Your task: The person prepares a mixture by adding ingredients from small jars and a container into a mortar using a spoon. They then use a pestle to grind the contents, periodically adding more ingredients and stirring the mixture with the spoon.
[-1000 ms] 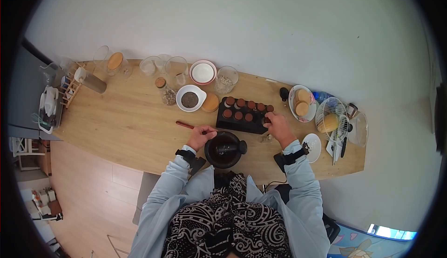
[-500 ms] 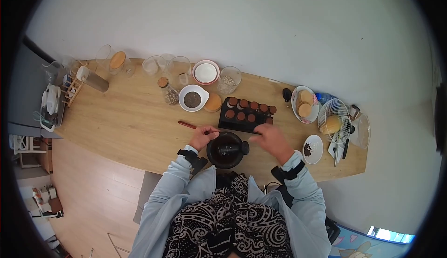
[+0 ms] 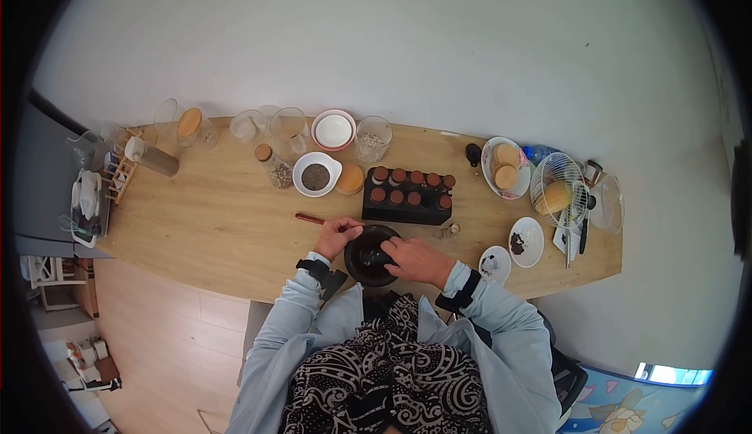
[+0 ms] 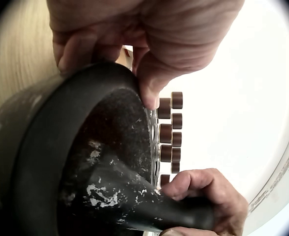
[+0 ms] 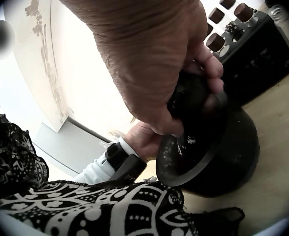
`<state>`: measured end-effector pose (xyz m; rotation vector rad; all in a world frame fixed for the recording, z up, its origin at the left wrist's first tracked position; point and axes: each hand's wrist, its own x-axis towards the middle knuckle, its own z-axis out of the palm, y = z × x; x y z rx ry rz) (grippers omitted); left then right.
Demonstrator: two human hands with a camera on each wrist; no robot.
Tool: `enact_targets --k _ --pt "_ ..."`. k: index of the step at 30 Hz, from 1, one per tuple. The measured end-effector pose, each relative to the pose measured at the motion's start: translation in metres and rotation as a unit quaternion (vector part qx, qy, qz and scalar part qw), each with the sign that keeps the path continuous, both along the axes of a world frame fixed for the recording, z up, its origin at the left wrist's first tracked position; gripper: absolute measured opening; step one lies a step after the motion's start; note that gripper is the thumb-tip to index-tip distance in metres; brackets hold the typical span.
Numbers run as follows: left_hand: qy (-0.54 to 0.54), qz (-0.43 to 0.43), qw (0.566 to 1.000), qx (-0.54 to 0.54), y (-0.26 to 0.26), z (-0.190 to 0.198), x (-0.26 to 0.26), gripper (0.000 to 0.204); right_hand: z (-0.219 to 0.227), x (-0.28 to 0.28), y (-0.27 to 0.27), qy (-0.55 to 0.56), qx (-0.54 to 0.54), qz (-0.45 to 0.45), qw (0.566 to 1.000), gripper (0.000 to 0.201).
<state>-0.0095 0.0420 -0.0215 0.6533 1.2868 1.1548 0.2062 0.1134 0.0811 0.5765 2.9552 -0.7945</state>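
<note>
A dark mortar (image 3: 354, 272) stands on the table in front of the person. The left hand (image 3: 337, 238) grips its left rim; the left wrist view shows the thumb over the edge and the other fingers outside the wall. Curled around the handle of a black pestle (image 4: 129, 196) is the right hand (image 3: 419, 260). The pestle leans in the mortar, its thick end speckled with pale residue. Just behind the mortar sits a black rack (image 3: 392, 213) of small jars with brown caps. A red-brown handle (image 3: 309, 218) lies beyond the left hand.
A small glass bottle (image 3: 449, 232) lies right of the rack's front. Two white bowls, one with dark bits (image 3: 533, 252) and one nearer (image 3: 489, 275), stand right. Behind are a white bowl of dark grains (image 3: 301, 189), a corked jar (image 3: 280, 174) and glass containers (image 3: 374, 146).
The right hand has left a capped jar at the rack's right end, moved toward the body and left, and taken hold of the pestle. The left hand stays at the mortar.
</note>
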Motion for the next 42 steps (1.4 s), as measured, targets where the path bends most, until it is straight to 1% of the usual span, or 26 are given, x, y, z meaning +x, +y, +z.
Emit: enact_targets --k 1,5,7,8,10,11,13,14,16,17,19,20,22,23,25,28,29,31,32,34,35,37,38,40,41,42 --pt "-0.009 0.003 1.0 0.003 0.0 0.0 0.0 0.016 0.004 -0.004 0.0 0.028 0.031 0.035 0.999 0.03" --pt "-0.001 0.007 1.0 -0.003 0.0 0.002 0.0 0.016 0.004 -0.019 -0.005 0.04 0.057 0.039 0.997 0.022" --pt "0.013 -0.002 1.0 0.021 -0.001 0.003 0.001 0.015 0.004 -0.025 -0.008 0.006 0.08 0.0 0.997 0.016" --pt "0.013 0.001 1.0 0.019 -0.002 0.004 0.001 0.015 0.005 -0.026 -0.009 0.006 0.079 0.003 0.997 0.016" --pt "0.022 -0.003 1.0 0.012 -0.002 0.005 0.001 0.015 0.011 -0.025 -0.006 -0.049 0.066 -0.013 0.997 0.017" --pt "0.021 0.001 1.0 0.012 -0.002 0.004 0.001 0.015 0.012 -0.023 -0.004 -0.049 0.066 -0.009 0.997 0.017" --pt "0.01 0.004 1.0 0.005 -0.001 0.003 0.001 0.015 0.014 -0.019 0.0 -0.1 -0.019 -0.03 0.994 0.021" --pt "0.009 0.006 1.0 0.006 -0.001 0.002 0.0 0.015 0.009 -0.018 0.0 -0.101 -0.018 -0.029 0.994 0.021" --pt "0.02 -0.001 1.0 0.004 -0.001 -0.001 0.0 0.015 -0.004 -0.015 -0.002 0.029 -0.056 -0.049 0.997 0.025" --pt "0.019 0.001 1.0 0.003 -0.001 -0.003 0.0 0.015 -0.008 -0.015 -0.004 0.028 -0.057 -0.047 0.997 0.025" --pt "0.031 0.0 0.999 0.032 -0.001 -0.005 0.0 0.015 -0.012 -0.017 -0.006 0.074 -0.031 -0.086 0.993 0.025" --pt "0.03 0.001 0.999 0.029 -0.001 -0.005 0.001 0.015 -0.012 -0.016 -0.008 0.073 -0.034 -0.086 0.993 0.025" --pt "0.025 -0.003 0.999 0.022 -0.001 -0.004 0.0 0.016 -0.009 -0.014 -0.01 0.055 0.033 -0.093 0.994 0.025" --pt "0.025 -0.002 0.999 0.02 -0.002 -0.005 0.0 0.016 -0.008 -0.012 -0.011 0.054 0.031 -0.092 0.994 0.025" --pt "0.027 -0.007 0.999 0.031 -0.001 -0.008 0.0 0.016 -0.005 -0.008 -0.013 0.01 0.057 -0.09 0.994 0.024" --pt "0.034 -0.016 0.999 0.024 0.0 -0.01 -0.001 0.015 -0.009 -0.007 -0.017 0.022 0.074 -0.111 0.991 0.029" --pt "0.035 -0.014 0.999 0.023 0.001 -0.01 -0.001 0.015 -0.01 -0.009 -0.017 0.023 0.074 -0.109 0.991 0.029" --pt "0.013 0.008 1.0 0.019 0.001 -0.011 0.001 0.014 -0.012 -0.012 -0.018 0.085 0.048 -0.118 0.988 0.03" --pt "0.013 0.008 1.0 0.018 0.001 -0.011 0.0 0.014 -0.012 -0.013 -0.018 0.085 0.048 -0.118 0.988 0.03" --pt "0.026 -0.01 0.999 0.016 0.0 -0.012 -0.001 0.015 -0.009 -0.013 -0.016 0.073 -0.01 -0.081 0.994 0.027" --pt "0.025 -0.011 0.999 0.016 0.0 -0.013 -0.001 0.015 -0.01 -0.011 -0.014 0.072 -0.01 -0.082 0.994 0.027" --pt "0.022 -0.009 0.999 0.021 0.001 -0.013 0.0 0.014 -0.01 -0.004 -0.006 0.067 -0.061 -0.041 0.995 0.026" --pt "0.022 -0.008 0.999 0.022 0.001 -0.012 0.0 0.014 -0.007 -0.001 -0.002 0.067 -0.06 -0.041 0.995 0.026" --pt "0.05 -0.022 0.998 0.018 0.0 -0.009 -0.002 0.015 0.0 0.001 0.003 -0.005 -0.029 -0.045 0.999 0.026" --pt "0.051 -0.021 0.998 0.019 0.0 -0.007 -0.003 0.015 0.003 -0.002 0.002 -0.003 -0.028 -0.044 0.999 0.026" --pt "0.053 -0.021 0.998 0.019 0.0 -0.006 -0.003 0.015 0.006 -0.006 -0.001 -0.006 0.009 -0.068 0.998 0.025"
